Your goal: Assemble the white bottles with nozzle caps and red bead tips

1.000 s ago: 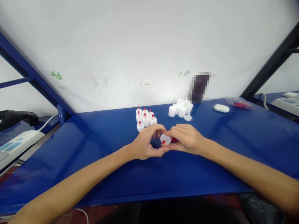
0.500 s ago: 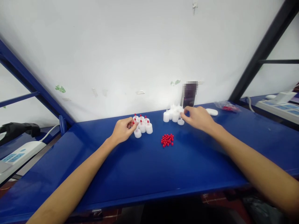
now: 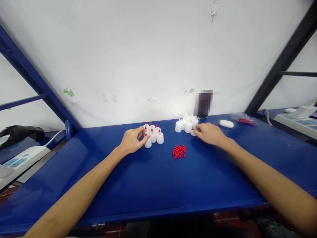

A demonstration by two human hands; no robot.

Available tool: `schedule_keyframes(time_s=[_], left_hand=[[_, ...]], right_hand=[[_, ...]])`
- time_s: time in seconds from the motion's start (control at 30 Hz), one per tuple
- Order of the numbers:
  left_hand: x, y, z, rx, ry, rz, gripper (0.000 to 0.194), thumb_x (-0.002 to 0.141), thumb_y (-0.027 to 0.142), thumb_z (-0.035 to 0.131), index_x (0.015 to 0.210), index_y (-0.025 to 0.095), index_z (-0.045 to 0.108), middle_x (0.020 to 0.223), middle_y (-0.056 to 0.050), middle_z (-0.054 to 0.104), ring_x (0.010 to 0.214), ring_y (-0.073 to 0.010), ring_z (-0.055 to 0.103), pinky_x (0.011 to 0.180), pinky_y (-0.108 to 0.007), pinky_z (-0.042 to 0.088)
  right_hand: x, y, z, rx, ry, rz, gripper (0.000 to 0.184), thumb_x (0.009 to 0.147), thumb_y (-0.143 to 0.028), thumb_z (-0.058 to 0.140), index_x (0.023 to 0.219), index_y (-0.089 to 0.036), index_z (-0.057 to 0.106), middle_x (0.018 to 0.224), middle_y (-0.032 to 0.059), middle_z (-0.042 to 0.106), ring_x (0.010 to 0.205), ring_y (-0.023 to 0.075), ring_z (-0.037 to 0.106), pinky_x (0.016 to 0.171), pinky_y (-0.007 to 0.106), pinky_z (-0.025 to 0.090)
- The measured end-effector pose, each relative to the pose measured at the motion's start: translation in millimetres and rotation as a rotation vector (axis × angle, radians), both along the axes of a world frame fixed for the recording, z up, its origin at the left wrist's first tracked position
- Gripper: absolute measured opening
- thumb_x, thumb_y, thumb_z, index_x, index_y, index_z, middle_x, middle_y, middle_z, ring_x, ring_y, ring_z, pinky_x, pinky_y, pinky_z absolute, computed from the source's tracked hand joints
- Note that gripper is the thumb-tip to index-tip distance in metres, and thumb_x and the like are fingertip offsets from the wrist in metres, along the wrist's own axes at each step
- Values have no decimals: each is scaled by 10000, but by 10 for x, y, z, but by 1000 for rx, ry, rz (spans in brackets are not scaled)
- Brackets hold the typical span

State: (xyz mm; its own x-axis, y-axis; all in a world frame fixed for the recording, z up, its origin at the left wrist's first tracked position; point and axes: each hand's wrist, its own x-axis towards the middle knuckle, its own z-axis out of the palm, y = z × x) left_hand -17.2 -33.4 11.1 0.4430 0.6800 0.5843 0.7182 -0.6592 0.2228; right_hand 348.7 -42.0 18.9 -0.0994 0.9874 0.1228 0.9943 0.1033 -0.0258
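My left hand (image 3: 133, 140) is at the front left of a cluster of small white bottles (image 3: 159, 138) with red tips. Its thumb and index finger are apart, on either side of the red tip (image 3: 146, 135) of the front bottle (image 3: 148, 143); the other fingers curl out of sight. My right hand (image 3: 211, 134) is closed, its fingertips on a small white bottle (image 3: 193, 133) that seems tilted, partly hidden by the fingers. Close to it stand several white bottles (image 3: 188, 127) without red tips. A pile of small red caps (image 3: 179, 151) lies between the hands.
Everything rests on a blue table (image 3: 138, 185) against a white wall. A phone (image 3: 204, 104) leans there, with a white oval case (image 3: 226, 123) and a plastic bag with red pieces (image 3: 244, 119) to its right. A power strip (image 3: 22, 162) is at far left.
My left thumb and index finger have parted, and a red tip now shows on the front bottle. My right hand has come lower, over the small white bottle. The view has shifted slightly.
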Motion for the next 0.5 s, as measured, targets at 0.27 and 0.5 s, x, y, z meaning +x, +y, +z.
schedule_keyframes(time_s=[0.27, 0.5], left_hand=[[548, -457, -102, -135, -13, -405, 79, 900, 201, 498, 937, 171, 561, 593, 76, 422, 493, -79, 376, 534, -208, 321], [764, -590, -169, -407, 93, -491, 219, 957, 245, 485, 1141, 195, 592, 665, 57, 494, 556, -88, 432, 597, -213, 358]], right_hand=[[-21, 2, -43, 7, -21, -42, 350, 938, -421, 388, 903, -180, 639, 871, 132, 697, 779, 268, 646, 611, 315, 334], [-160, -82, -31, -11, 5, 124, 380, 956, -476, 383, 808, -197, 595, 786, 81, 698, 726, 234, 638, 652, 319, 339]])
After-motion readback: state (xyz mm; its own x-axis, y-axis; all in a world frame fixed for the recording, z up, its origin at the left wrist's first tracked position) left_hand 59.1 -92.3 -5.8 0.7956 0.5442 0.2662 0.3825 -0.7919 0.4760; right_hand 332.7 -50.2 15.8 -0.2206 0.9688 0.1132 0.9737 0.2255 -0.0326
